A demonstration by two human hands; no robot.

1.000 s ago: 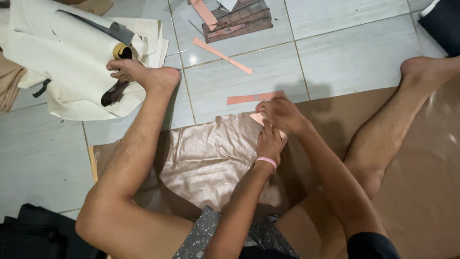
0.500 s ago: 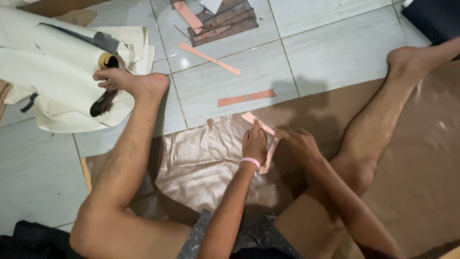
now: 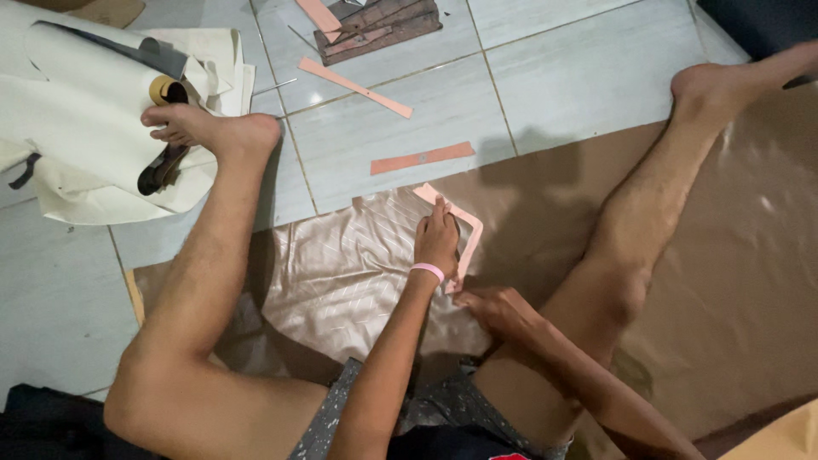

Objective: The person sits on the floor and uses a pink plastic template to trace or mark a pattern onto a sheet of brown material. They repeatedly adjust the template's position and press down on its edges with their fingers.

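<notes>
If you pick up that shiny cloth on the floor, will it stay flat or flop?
The cloth would probably flop: it already lies in wrinkles. Its sheen suggests it is slippery. It looks thin, so likely light, which may be why the left hand presses it down.

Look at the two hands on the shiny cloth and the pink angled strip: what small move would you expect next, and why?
Probably the right hand slides along the pink angled strip, marking or pressing its edge. The left hand lies flat on the strip, pinning it to the beige satin cloth, and the right hand rests at the strip's near end. Whether the right hand holds a tool cannot be told.
</notes>
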